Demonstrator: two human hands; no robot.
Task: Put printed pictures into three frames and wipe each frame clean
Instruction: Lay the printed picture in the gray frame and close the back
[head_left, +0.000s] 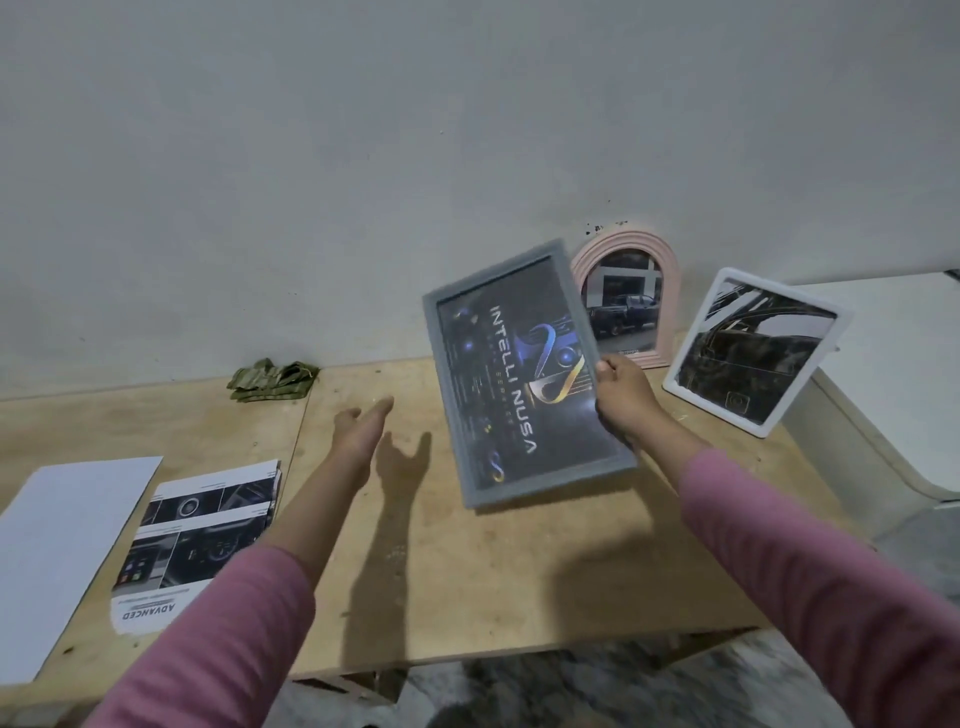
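Observation:
My right hand (623, 397) grips the right edge of a grey frame (519, 374) and holds it tilted above the wooden table (467, 571). A dark printed poster fills the frame. My left hand (363, 428) hovers over the table with straight fingers, apart from the frame and holding nothing. A pink arched frame (631, 291) with a truck picture leans on the wall behind. A white frame (756, 351) with a dark car picture stands tilted at the right. A crumpled green cloth (272, 381) lies at the table's back by the wall.
A stack of printed pictures (200, 530) lies at the left of the table, beside a blank white sheet (67, 551). A white rounded piece of furniture (893, 395) stands at the right. The wall runs directly behind the table.

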